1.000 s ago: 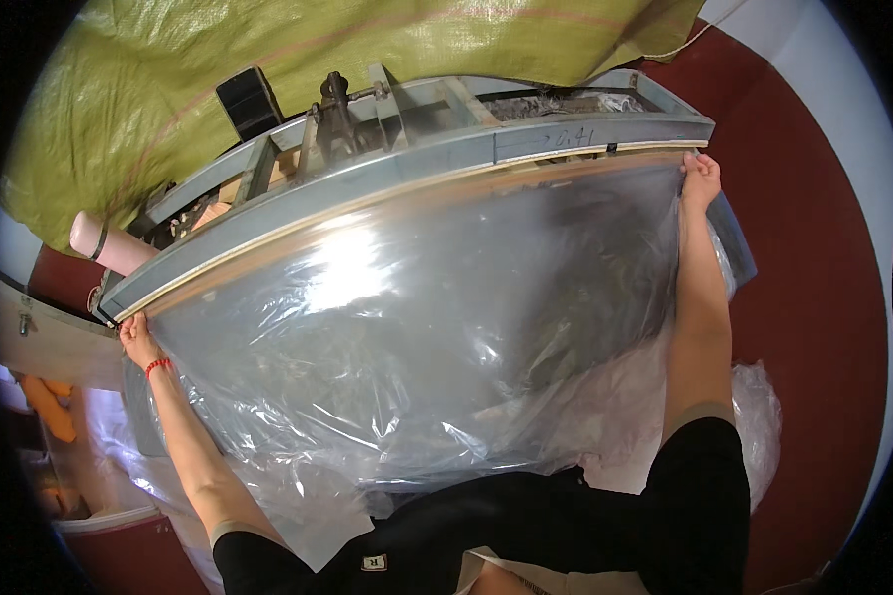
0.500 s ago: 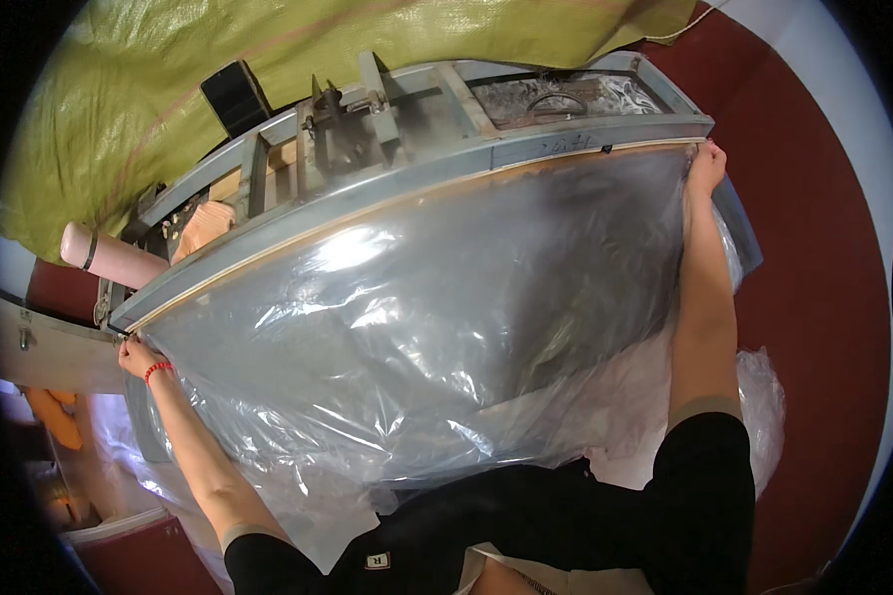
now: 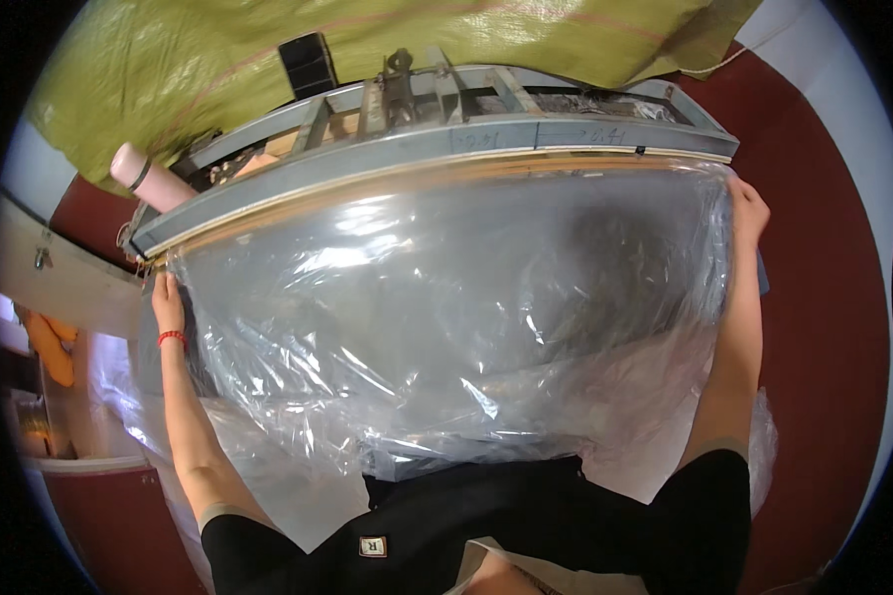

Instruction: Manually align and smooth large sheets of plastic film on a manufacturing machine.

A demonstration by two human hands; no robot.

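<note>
A wide clear plastic sheet (image 3: 417, 288) spreads, wrinkled and shiny, over the grey tabletop from the metal frame down toward my body. At its left edge, just below the frame's left end, my left hand (image 3: 169, 305) lies with fingers stretched out, a red bead bracelet on the wrist. My right hand (image 3: 750, 210) is at the sheet's upper right corner, fingers bent and closed on its gathered edge. Along the sheet's far edge runs a pale wooden strip (image 3: 446, 167), against the grey metal frame (image 3: 367, 169).
A pink bottle (image 3: 154, 178) leans on the frame's left end. Behind the frame, a dark phone (image 3: 308, 65) rests against a yellow-green woven tarp (image 3: 208, 74). Brackets and scraps sit inside the frame. Dark red floor (image 3: 824, 327) lies to the right.
My left hand has come off the frame's left corner, and its fingers have straightened along the sheet's edge. My right hand has shifted slightly below the right corner. The view has turned a little.
</note>
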